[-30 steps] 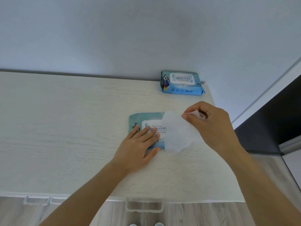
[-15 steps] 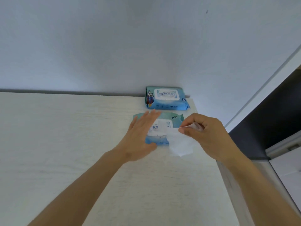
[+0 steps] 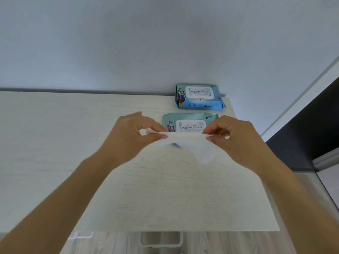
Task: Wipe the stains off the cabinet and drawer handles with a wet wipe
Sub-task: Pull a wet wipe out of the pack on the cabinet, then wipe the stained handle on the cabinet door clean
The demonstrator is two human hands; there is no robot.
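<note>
Head view: two wipe packs (image 3: 199, 97) behind the held wet wipe (image 3: 185, 142)

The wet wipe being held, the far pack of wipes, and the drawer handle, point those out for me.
wet wipe (image 3: 185, 142): head view, middle of the stretched sheet.
far pack of wipes (image 3: 199, 97): head view, its white lid flap.
drawer handle (image 3: 161, 243): head view, its lower bar.

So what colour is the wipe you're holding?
White; the thin wet wipe shows best in the head view, stretched between both hands.
</note>
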